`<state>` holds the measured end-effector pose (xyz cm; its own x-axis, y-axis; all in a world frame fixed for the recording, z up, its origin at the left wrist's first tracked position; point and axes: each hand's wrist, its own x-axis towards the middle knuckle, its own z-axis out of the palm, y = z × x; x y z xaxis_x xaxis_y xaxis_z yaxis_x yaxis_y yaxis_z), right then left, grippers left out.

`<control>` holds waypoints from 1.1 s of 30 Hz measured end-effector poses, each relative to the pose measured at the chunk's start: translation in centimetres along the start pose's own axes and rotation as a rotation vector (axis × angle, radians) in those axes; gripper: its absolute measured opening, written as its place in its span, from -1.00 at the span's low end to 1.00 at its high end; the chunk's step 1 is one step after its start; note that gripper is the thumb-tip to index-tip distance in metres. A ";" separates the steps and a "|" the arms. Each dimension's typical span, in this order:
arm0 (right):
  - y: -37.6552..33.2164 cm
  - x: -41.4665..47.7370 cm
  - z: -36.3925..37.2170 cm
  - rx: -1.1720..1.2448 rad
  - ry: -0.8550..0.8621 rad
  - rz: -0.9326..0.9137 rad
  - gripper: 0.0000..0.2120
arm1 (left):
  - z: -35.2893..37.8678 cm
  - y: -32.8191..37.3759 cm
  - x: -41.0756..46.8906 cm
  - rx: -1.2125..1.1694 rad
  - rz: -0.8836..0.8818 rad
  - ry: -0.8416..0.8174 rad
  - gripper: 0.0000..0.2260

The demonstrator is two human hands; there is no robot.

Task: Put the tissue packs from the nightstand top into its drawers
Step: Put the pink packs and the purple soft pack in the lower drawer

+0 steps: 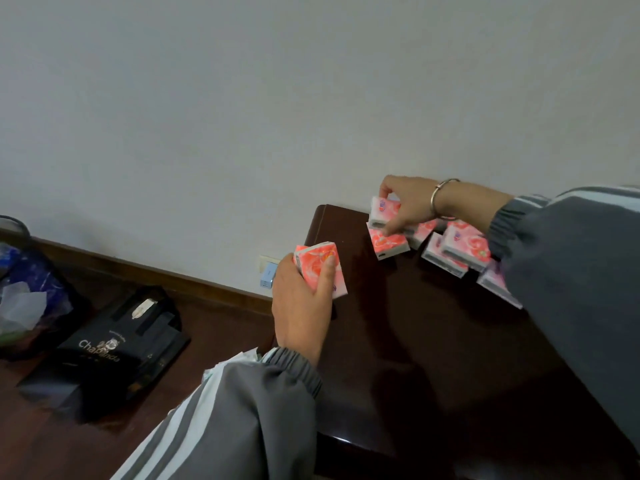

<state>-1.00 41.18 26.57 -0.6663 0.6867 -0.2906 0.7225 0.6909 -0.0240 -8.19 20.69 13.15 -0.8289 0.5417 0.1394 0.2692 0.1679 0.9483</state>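
Note:
Several pink and white tissue packs (464, 247) lie in a loose pile at the back of the dark wooden nightstand top (433, 341). My left hand (301, 306) grips one pink tissue pack (317, 263) above the nightstand's left edge. Farther back, my right hand (405, 202) pinches another pack (382, 213) at the left end of the pile, with one finger reaching down to the pack below it (389, 242). The drawers are out of sight.
A black paper bag (114, 344) lies on the dark wood floor to the left, beside a bin lined with a blue plastic bag (31, 292). A wall socket with a small plug (268, 273) sits low on the white wall behind the nightstand.

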 end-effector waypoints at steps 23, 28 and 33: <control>-2.1 -21.0 6.2 1.171 0.291 0.235 -0.57 | -3.3 0.8 -0.7 -0.367 -0.248 0.053 -0.56; -1.1 -34.0 11.6 1.681 -0.132 0.392 -0.52 | -9.7 4.0 -6.6 -0.582 -0.246 -0.477 -0.64; -1.5 -40.8 18.8 1.898 -0.185 0.462 -0.34 | -15.7 5.0 -14.9 -0.402 -0.333 -0.897 -0.54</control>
<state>28.60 7.87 20.49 -0.4668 0.5979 -0.6516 0.1211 -0.6866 -0.7168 -2.20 0.53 20.25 -0.1173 0.9600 -0.2543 -0.2261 0.2235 0.9481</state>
